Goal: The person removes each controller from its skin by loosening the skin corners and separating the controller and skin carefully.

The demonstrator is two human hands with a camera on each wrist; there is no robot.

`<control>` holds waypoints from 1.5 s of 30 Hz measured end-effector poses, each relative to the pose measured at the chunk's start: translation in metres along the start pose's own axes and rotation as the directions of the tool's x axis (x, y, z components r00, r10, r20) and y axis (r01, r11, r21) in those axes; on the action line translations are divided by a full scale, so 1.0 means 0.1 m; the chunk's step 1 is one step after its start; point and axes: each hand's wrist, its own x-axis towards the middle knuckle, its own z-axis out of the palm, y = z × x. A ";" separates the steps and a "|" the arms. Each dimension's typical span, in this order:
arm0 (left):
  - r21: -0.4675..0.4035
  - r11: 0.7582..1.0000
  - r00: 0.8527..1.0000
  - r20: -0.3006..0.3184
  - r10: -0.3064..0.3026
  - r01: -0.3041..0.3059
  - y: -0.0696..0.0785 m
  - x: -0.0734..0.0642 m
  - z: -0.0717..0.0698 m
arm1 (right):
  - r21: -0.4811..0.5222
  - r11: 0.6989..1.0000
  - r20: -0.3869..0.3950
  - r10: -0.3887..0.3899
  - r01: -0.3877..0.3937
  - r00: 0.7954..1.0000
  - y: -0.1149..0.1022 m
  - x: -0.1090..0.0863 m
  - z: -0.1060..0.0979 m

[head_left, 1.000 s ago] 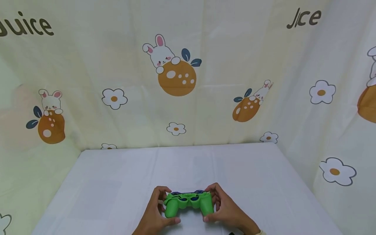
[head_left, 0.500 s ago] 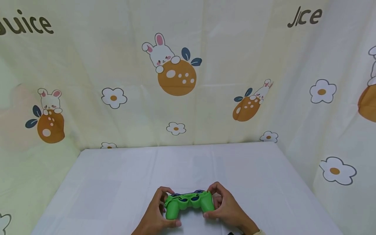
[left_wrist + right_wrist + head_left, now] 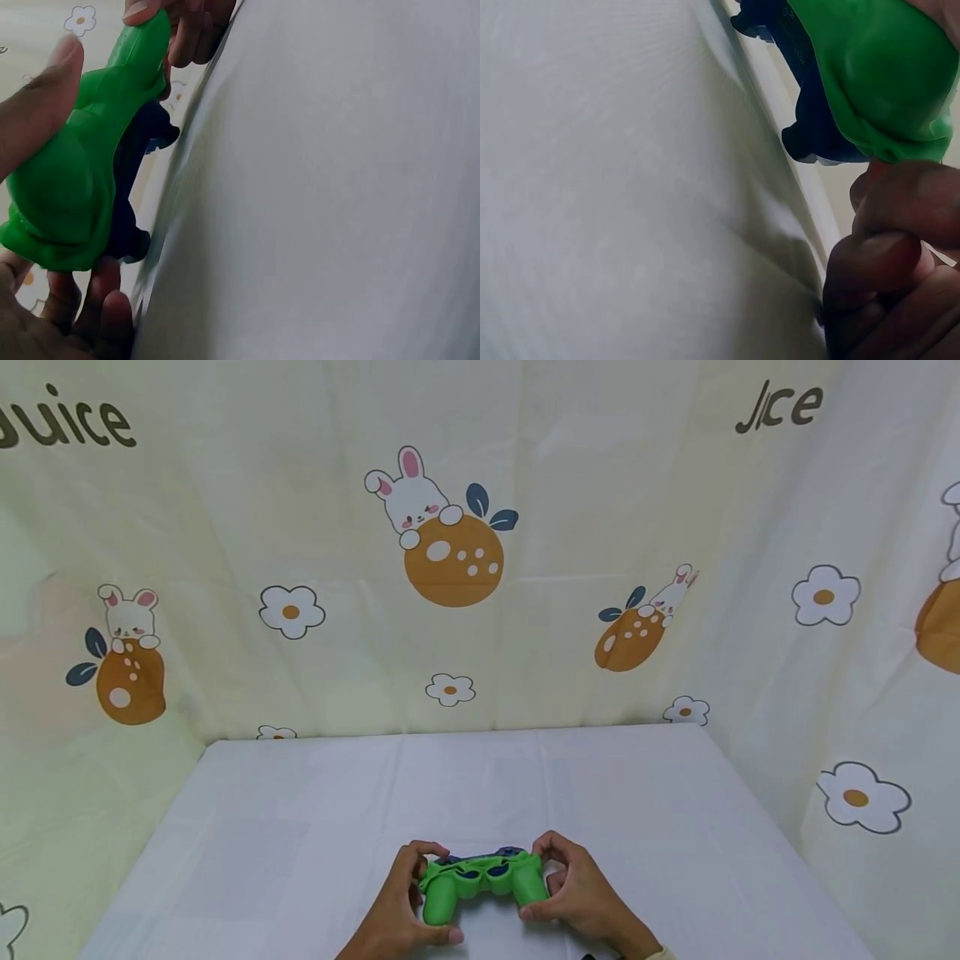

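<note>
A dark blue game controller [image 3: 821, 124] in a green soft cover [image 3: 483, 874] is held just above or on the table, near the front middle in the head view; which of the two I cannot tell. My left hand [image 3: 401, 906] grips its left end, index finger at the top edge and thumb by the left handle. On the other end, my right hand [image 3: 581, 893] pinches the corner, its thumb beside the right handle and the other fingers curled. Both wrist views show blue shoulder buttons sticking out past the cover's edge, which looks wrinkled near the right fingers.
A white cloth covers the table [image 3: 480, 793]. Behind and at both sides hangs a cream curtain [image 3: 555, 460] printed with rabbits, oranges and flowers. A small black object [image 3: 588, 957] shows at the bottom edge by the right wrist.
My left index finger has slid slightly right along the controller's top edge. My right index finger has shifted a little right at its corner, and the fingers below are more curled.
</note>
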 end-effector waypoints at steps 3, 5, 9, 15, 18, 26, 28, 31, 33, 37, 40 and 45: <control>-0.007 1.000 1.000 0.016 0.009 -0.008 -0.01 -0.01 -0.01 | 0.003 1.000 -0.002 -0.007 0.007 1.000 0.02 0.00 0.01; -0.010 1.000 1.000 0.012 0.025 -0.025 -0.01 -0.02 -0.02 | -0.006 1.000 -0.011 -0.007 0.007 1.000 0.02 0.00 0.01; 0.001 0.998 0.998 -0.010 0.061 -0.061 -0.03 -0.02 -0.03 | -0.031 1.000 -0.031 -0.002 0.001 1.000 0.00 -0.01 0.03; 0.007 1.000 0.999 -0.032 0.006 -0.006 -0.02 -0.01 -0.04 | -0.041 0.999 -0.041 0.007 -0.009 0.999 -0.02 -0.01 0.05; 0.006 1.000 0.999 -0.036 -0.015 0.015 -0.01 0.00 -0.04 | -0.025 1.000 -0.034 0.012 -0.013 0.999 -0.01 -0.02 0.05; -0.014 1.000 0.998 -0.066 -0.010 0.010 0.02 -0.01 -0.02 | -0.015 1.000 -0.063 0.023 -0.024 0.998 0.00 0.01 0.04; -0.020 1.000 0.997 -0.078 -0.010 0.008 0.01 -0.01 0.00 | -0.026 1.000 -0.065 0.013 -0.014 0.998 0.00 0.01 0.03; -0.028 1.000 0.996 -0.083 -0.014 0.012 0.01 -0.01 0.01 | -0.047 0.999 -0.069 -0.010 0.007 0.998 0.00 0.01 0.03; -0.029 1.000 0.997 -0.078 -0.012 0.010 0.00 -0.02 0.01 | -0.052 0.998 -0.069 -0.031 0.028 0.997 0.00 0.01 0.03; -0.025 1.000 0.998 -0.064 -0.009 0.007 -0.01 -0.02 0.01 | -0.052 0.998 -0.063 -0.051 0.048 0.997 0.00 0.00 0.03; -0.024 1.000 0.998 -0.062 -0.009 0.007 -0.01 -0.02 0.01 | -0.044 0.999 -0.059 -0.020 0.017 0.998 -0.01 -0.01 0.03; -0.025 1.000 0.998 -0.058 -0.013 0.012 0.01 -0.02 0.00 | -0.045 0.999 -0.065 0.025 -0.028 0.998 -0.04 -0.02 0.04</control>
